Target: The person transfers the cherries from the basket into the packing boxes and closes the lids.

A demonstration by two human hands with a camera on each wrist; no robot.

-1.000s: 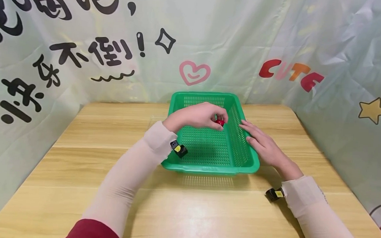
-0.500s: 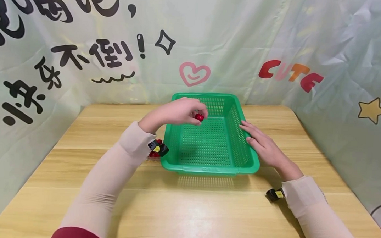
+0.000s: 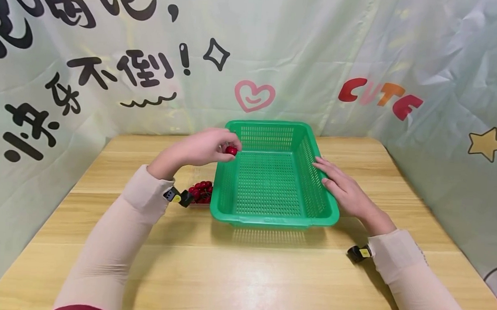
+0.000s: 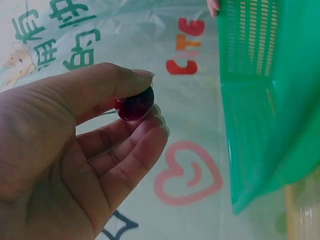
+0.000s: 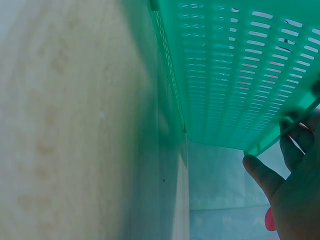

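My left hand (image 3: pixel 207 147) is over the left rim of a green plastic basket (image 3: pixel 270 220), pinching glossy dark-red cherries (image 3: pixel 231 150) between thumb and fingers. In the left wrist view one cherry (image 4: pixel 136 106) shows clearly, and a bit of brighter red with a thin stem peeks out behind it. Left of the basket lies a clear tray of cherries (image 3: pixel 201 192), partly hidden by the basket and my wrist camera. My right hand (image 3: pixel 347 189) rests on the basket's right rim with its fingers loosely extended. The right wrist view has the thumb touching the rim.
The basket has perforated walls and floor and stands on a wooden table (image 3: pixel 251 275). Behind the table hangs a printed curtain (image 3: pixel 311 60), with further curtain along both sides.
My left hand has moved left from over the basket's middle to its left rim, still holding the cherries. The cherry tray has come into view. My right hand stays put.
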